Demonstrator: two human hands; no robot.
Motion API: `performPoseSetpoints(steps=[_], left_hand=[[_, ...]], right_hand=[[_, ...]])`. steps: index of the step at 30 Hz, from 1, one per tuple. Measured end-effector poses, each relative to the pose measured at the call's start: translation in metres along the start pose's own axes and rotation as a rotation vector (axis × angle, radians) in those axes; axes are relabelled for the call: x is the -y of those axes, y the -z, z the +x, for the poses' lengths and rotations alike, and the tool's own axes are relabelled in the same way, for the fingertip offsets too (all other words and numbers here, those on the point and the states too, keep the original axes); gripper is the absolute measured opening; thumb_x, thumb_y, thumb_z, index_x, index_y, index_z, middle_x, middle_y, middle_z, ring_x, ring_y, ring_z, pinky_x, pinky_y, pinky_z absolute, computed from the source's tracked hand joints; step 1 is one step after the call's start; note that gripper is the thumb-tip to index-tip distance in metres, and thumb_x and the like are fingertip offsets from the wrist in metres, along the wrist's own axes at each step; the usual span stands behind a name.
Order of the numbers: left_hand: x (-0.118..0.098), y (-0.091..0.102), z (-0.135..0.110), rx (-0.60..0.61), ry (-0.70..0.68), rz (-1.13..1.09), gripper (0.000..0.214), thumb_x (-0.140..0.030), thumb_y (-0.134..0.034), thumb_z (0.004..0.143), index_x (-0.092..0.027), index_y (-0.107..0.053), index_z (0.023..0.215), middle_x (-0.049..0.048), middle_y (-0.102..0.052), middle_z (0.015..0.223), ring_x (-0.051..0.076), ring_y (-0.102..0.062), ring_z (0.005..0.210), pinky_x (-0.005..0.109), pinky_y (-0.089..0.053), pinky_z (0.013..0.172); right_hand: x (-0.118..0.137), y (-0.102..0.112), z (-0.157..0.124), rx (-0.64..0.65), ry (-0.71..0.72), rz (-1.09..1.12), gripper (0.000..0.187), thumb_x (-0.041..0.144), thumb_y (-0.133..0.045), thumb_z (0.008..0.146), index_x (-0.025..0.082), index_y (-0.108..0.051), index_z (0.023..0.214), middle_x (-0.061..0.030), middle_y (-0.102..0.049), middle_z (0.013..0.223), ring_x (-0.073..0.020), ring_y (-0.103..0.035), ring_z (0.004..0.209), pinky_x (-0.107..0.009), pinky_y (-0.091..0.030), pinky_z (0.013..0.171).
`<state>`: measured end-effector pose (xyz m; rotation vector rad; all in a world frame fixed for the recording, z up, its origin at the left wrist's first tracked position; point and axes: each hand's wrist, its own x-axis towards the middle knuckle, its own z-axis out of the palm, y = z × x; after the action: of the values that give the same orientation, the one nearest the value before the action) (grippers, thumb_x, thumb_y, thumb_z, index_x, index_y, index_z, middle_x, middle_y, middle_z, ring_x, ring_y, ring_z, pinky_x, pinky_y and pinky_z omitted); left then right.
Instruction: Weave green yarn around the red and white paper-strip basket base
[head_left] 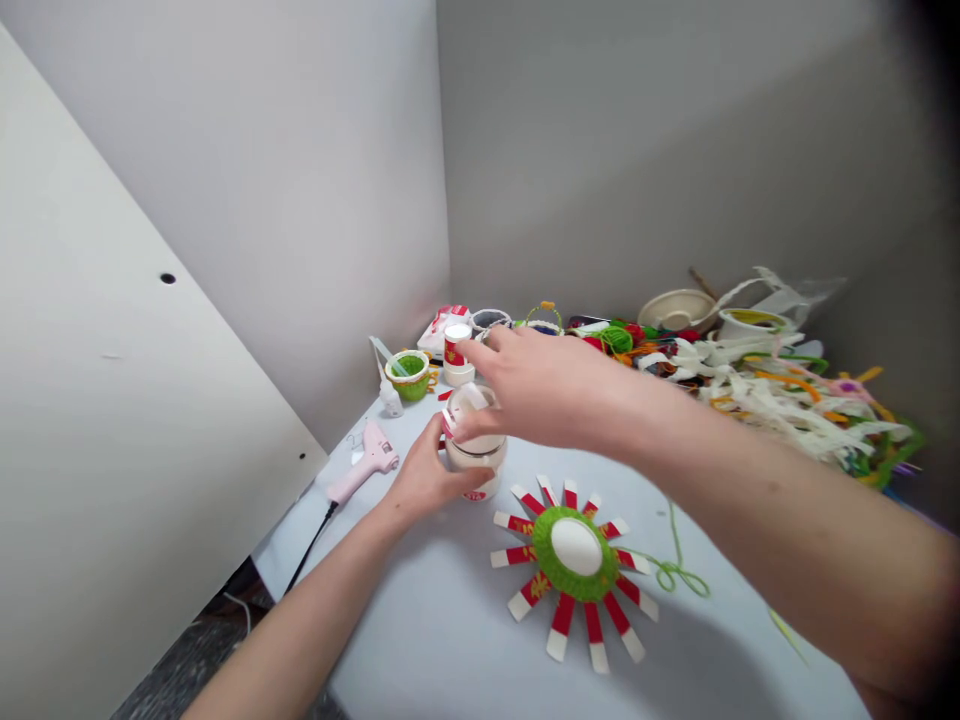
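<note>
Because the left hand (427, 480) wraps firmly around the lower body of a white paper cup (478, 458) with red print, we judge that the cup is being braced against whatever is happening at its top. The cup sits just left of centre in the frame, and we cannot tell whether its base rests on the surface (420, 640). The right hand (544, 385) reaches in from the right edge and curves over the rim, though we cannot tell whether it pinches or only touches. Lying flat at lower centre, a sunburst of red-and-white paper strips (576, 555) around green yarn weaving sits just clear of both hands. Left of the cup, a pink hot glue gun (365, 460) lies within easy reach, its black cord (311, 545) trailing toward the lower left. White paper strips and pipe cleaners (780, 395) are heaped at right, apparently pushed back to leave working room
</note>
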<state>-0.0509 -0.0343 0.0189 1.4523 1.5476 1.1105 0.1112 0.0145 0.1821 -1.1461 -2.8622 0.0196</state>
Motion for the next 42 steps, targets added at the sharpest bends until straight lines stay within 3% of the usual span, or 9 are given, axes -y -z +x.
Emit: performPoseSetpoints(steps=[3,9,14,17,20,25,33,37,42], left_hand=[[0.000,0.000,-0.001,-0.015,0.002,0.006,0.071,-0.036,-0.090,0.065,-0.022,-0.059,0.128,0.0090,-0.071,0.131,0.036,-0.067,0.122,0.045,-0.058,0.097],[0.008,-0.002,0.002,0.006,-0.072,-0.047,0.077,-0.036,-0.092,0.064,-0.019,-0.058,0.132,0.0107,-0.070,0.131,0.033,-0.067,0.119,0.046,-0.054,0.104],[0.007,-0.004,0.003,-0.027,-0.061,-0.027,0.080,-0.032,-0.094,0.061,-0.020,-0.059,0.132,0.0105,-0.070,0.133,0.034,-0.067,0.121,0.046,-0.054,0.106],[0.007,-0.003,0.001,-0.030,-0.056,-0.005,0.070,-0.034,-0.090,0.065,-0.019,-0.061,0.128,0.0108,-0.072,0.127,0.035,-0.067,0.121,0.050,-0.053,0.106],[0.007,-0.001,-0.001,-0.039,-0.008,0.021,0.076,-0.037,-0.091,0.065,-0.019,-0.059,0.132,0.0126,-0.069,0.132,0.037,-0.065,0.123,0.052,-0.052,0.105],[0.004,-0.002,-0.001,-0.046,-0.027,0.010,0.083,-0.035,-0.092,0.063,-0.020,-0.056,0.137,0.0133,-0.066,0.141,0.038,-0.062,0.129,0.049,-0.049,0.109],[0.003,-0.014,-0.007,-0.161,-0.072,0.026,0.069,-0.035,-0.087,0.063,-0.018,-0.061,0.124,0.0113,-0.070,0.128,0.035,-0.066,0.117,0.044,-0.054,0.098],[0.005,-0.015,-0.006,-0.170,-0.081,0.020,0.072,-0.036,-0.087,0.063,-0.018,-0.059,0.127,0.0132,-0.068,0.132,0.037,-0.064,0.122,0.047,-0.052,0.102],[0.012,-0.012,-0.005,-0.101,-0.112,-0.018,0.082,-0.040,-0.090,0.067,-0.019,-0.052,0.136,0.0157,-0.060,0.146,0.039,-0.057,0.136,0.048,-0.047,0.111]], right_hand=[[-0.009,0.008,0.006,0.197,0.188,0.026,0.075,0.037,-0.076,0.087,0.028,-0.050,0.158,-0.0118,-0.071,0.132,-0.0316,-0.071,0.112,-0.036,-0.055,0.083],[-0.012,0.014,0.010,0.094,-0.092,-0.047,0.065,0.070,-0.054,0.098,0.015,-0.072,0.127,-0.0179,-0.077,0.104,-0.0374,-0.073,0.097,-0.041,-0.052,0.076],[-0.020,0.011,0.005,0.246,0.230,0.111,0.073,0.032,-0.076,0.086,0.030,-0.054,0.155,-0.0094,-0.071,0.132,-0.0267,-0.073,0.104,-0.032,-0.052,0.077],[-0.013,0.002,0.007,0.132,0.040,0.005,0.055,0.049,-0.074,0.090,0.016,-0.069,0.134,-0.0160,-0.077,0.108,-0.0331,-0.074,0.097,-0.037,-0.052,0.076],[-0.022,-0.002,0.008,0.087,-0.092,0.027,0.069,0.068,-0.062,0.094,0.013,-0.066,0.135,-0.0204,-0.078,0.111,-0.0384,-0.073,0.102,-0.042,-0.053,0.079],[-0.042,-0.010,-0.001,0.207,0.189,0.259,0.090,0.040,-0.077,0.084,0.028,-0.038,0.165,-0.0103,-0.070,0.140,-0.0279,-0.071,0.112,-0.031,-0.053,0.079],[0.013,-0.049,-0.022,-0.018,-0.183,0.076,0.045,0.035,-0.061,0.092,0.014,-0.061,0.132,-0.0116,-0.074,0.097,-0.0277,-0.070,0.078,-0.032,-0.038,0.056],[0.002,-0.059,-0.028,-0.099,-0.226,0.233,0.057,0.047,-0.064,0.096,0.018,-0.056,0.144,-0.0146,-0.072,0.118,-0.0323,-0.072,0.099,-0.038,-0.053,0.075],[-0.045,-0.091,-0.030,-0.051,0.142,0.844,0.092,0.051,-0.070,0.094,0.030,-0.023,0.170,-0.0118,-0.033,0.174,-0.0299,-0.044,0.153,-0.045,-0.044,0.120]])
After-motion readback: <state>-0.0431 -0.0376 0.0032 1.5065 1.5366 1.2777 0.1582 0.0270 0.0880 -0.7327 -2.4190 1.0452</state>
